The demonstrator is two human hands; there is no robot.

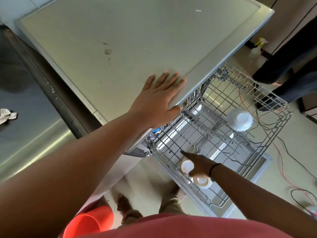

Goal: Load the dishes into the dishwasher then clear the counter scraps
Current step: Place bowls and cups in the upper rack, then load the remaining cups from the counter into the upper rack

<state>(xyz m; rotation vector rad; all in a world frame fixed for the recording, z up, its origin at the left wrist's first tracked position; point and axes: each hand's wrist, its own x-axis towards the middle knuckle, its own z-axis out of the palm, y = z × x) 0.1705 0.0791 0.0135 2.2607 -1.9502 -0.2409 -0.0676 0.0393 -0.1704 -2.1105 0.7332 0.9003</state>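
left hand: flat on the counter top, palm down, fingers spread, thumb hooked over the front edge, nothing held
right hand: down in the near corner of the rack, wrapped round a small white cup, index finger poking out toward the tines, dark band on the wrist
cup in hand: upside down, pale base facing up, sitting at the near-left edge of the rack
second cup: also upside down, just beside the first one, partly tucked under the wrist, touching the rack wires
bowl: white, scalloped rim, flipped over on the far right side of the rack, well apart from the cups
rack: grey wire, pulled right out from under the counter top, mostly bare tines between the cups and the bowl
dishwasher door: dropped open flat under the rack, shiny inner panel showing through the wires
steel counter: off to the left, crumpled white scrap lying on it near the left edge
bucket: orange, on the floor by the feet, bottom left
spray bottle: clear with yellow trigger, on the floor top right, blurry
cables: red and black, trailing over the floor to the right of the door
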